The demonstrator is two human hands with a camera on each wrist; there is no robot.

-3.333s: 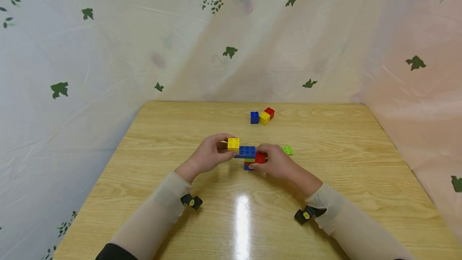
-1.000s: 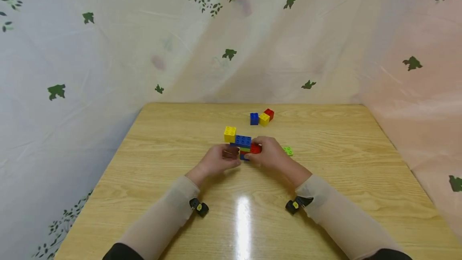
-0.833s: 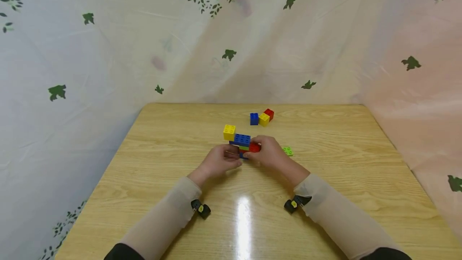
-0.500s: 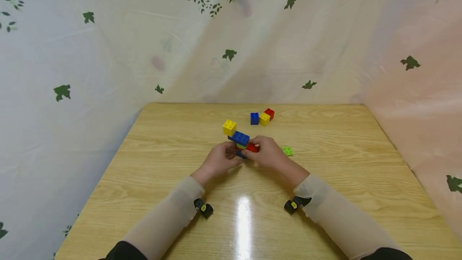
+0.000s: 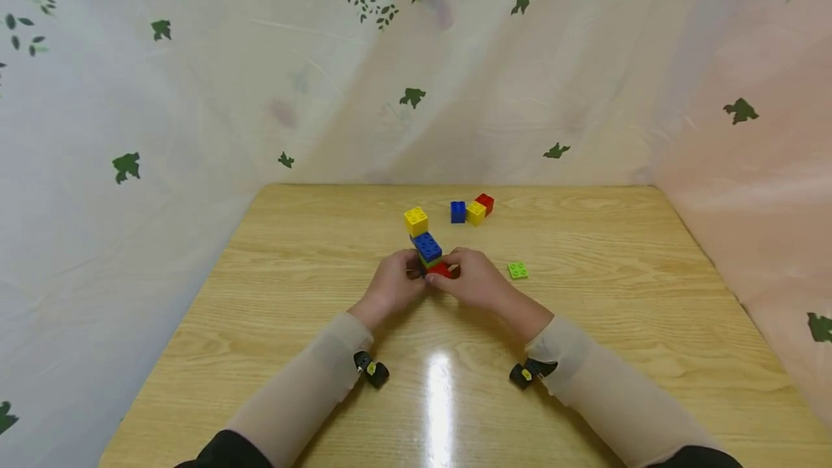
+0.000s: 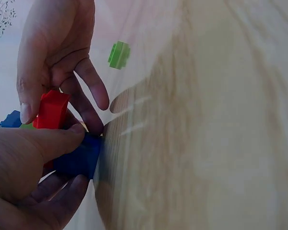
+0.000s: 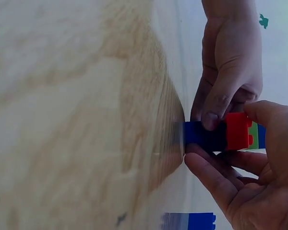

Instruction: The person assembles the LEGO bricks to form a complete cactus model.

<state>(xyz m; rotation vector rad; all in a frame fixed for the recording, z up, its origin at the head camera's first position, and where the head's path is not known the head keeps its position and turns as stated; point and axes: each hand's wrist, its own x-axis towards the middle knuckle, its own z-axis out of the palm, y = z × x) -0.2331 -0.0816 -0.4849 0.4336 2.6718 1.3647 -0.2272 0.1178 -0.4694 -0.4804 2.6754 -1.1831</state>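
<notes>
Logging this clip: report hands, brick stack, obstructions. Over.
Left hand grips blue bottom brick. Right hand grips red brick. Brick stack held by both, yellow brick topmost. Loose green brick apart, not in the way.

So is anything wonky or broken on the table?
Nothing looks broken or spilled. The block tower does look a bit lopsided, though: its yellow block sits way out at the far end instead of over the middle.
</notes>
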